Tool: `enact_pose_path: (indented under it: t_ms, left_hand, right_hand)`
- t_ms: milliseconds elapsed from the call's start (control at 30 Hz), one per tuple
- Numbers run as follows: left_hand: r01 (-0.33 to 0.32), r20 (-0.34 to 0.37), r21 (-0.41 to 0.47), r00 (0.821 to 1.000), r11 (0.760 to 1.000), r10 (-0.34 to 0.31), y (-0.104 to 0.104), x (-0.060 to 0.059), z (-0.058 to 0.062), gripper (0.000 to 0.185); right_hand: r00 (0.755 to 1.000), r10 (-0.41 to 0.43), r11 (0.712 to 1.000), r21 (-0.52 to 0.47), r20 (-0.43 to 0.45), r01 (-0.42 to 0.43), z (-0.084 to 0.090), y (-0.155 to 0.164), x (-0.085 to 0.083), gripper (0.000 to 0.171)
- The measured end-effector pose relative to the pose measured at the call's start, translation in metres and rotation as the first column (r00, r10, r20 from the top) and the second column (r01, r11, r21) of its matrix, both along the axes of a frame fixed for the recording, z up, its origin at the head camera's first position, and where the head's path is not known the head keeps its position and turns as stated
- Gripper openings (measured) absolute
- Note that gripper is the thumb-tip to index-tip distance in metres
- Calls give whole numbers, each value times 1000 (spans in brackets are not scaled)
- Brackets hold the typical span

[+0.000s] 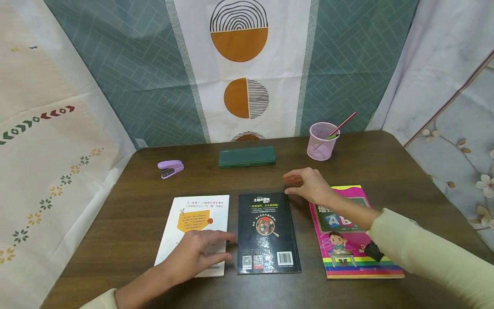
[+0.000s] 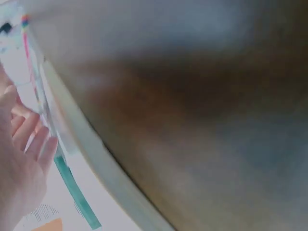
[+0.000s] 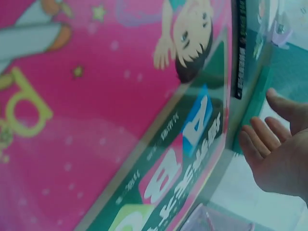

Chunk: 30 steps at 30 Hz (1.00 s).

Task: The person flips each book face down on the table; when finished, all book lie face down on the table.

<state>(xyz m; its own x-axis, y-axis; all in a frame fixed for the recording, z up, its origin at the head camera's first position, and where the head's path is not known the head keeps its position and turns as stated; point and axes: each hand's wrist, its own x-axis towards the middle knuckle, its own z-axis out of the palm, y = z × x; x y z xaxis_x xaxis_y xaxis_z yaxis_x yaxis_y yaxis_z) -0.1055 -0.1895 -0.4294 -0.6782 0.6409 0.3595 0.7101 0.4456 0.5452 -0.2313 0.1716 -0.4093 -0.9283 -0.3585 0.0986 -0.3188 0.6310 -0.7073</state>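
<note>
Black book (image 1: 267, 232) flat at table (image 1: 127, 180) centre, between white book (image 1: 194, 223) and pink book (image 1: 353, 240).
Right hand (image 1: 308, 185) at far right corner, fingers loosely curled, holding nothing; left hand (image 1: 197, 253) spread on white book (reach stage). Next: firm corner pinch.

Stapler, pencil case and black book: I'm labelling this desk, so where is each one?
purple stapler (image 1: 170, 168), head view, middle of its body.
green pencil case (image 1: 247, 156), head view, centre of lid.
black book (image 1: 267, 234), head view, middle of cover.

A dark wooden surface (image 1: 386, 159) stands against patterned teal, white and orange hanging cloths (image 1: 239, 68), with pale floral drapes (image 1: 455, 111) alongside.
</note>
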Motion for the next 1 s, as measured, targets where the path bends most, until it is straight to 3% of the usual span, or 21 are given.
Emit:
enact_pose_path:
  t_ms: [67,167,267,400,533,767,1000]
  left_hand:
    - [-18,137,29,990,999,14,-2,-5,4,40]
    - [-68,306,54,951,996,48,-5,-13,9,41]
    - [-110,397,72,915,991,72,-5,-21,13,43]
    - [-125,424,90,902,988,76,2,-33,19,48]
    - [-121,415,78,906,990,78,13,-42,25,57]
    - [-64,429,49,903,997,37,43,-55,30,82]
    - [2,447,1,894,1000,-3,83,-60,25,100]
  right_hand:
    - [999,31,999,-26,22,-30,1,6,-1,46]
    - [994,85,994,-79,65,-80,2,15,-3,51]
    - [986,137,983,-139,99,-123,4,26,-4,56]
    - [974,201,961,-215,104,-175,7,40,-4,60]
    - [967,233,949,-242,103,-203,11,53,-2,64]
    - [978,168,971,-189,121,-144,14,84,5,70]
    - [984,96,985,-154,148,-73,14,113,14,71]
